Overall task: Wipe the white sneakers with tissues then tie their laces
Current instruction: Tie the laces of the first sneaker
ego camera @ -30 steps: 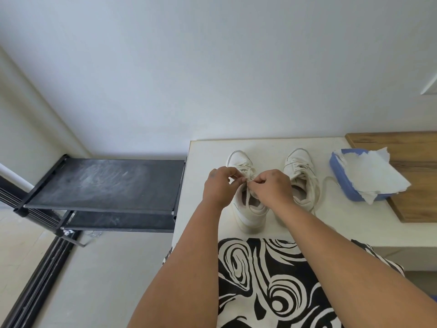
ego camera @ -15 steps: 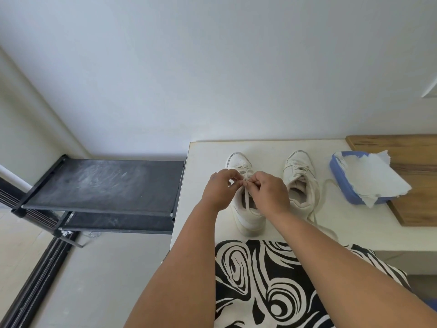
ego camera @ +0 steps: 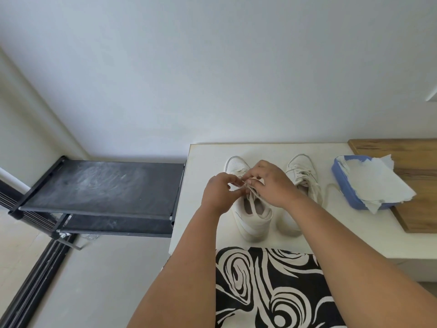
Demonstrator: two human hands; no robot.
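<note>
Two white sneakers stand side by side on a white table point(ego camera: 354, 230), toes toward the wall. Over the left sneaker point(ego camera: 253, 221), my left hand point(ego camera: 218, 194) and my right hand point(ego camera: 272, 183) both pinch its white laces point(ego camera: 251, 200) just above the tongue. Two lace strands hang down across the shoe's opening. The right sneaker point(ego camera: 303, 171) is partly hidden behind my right wrist; one loose lace point(ego camera: 329, 189) trails off it onto the table. A blue tissue pack point(ego camera: 350, 190) with white tissues point(ego camera: 376, 183) sticking out lies to the right.
A wooden board point(ego camera: 416, 162) lies under the tissue pack at the table's right end. Left of the table stands a black shoe rack point(ego camera: 101, 185) with dusty shelves. Black-and-white patterned fabric point(ego camera: 272, 292) covers my lap at the table's near edge.
My right hand has moved up and over the laces, and its fingers have spread. My left hand stays pinching the laces. The hanging lace strands show more clearly now.
</note>
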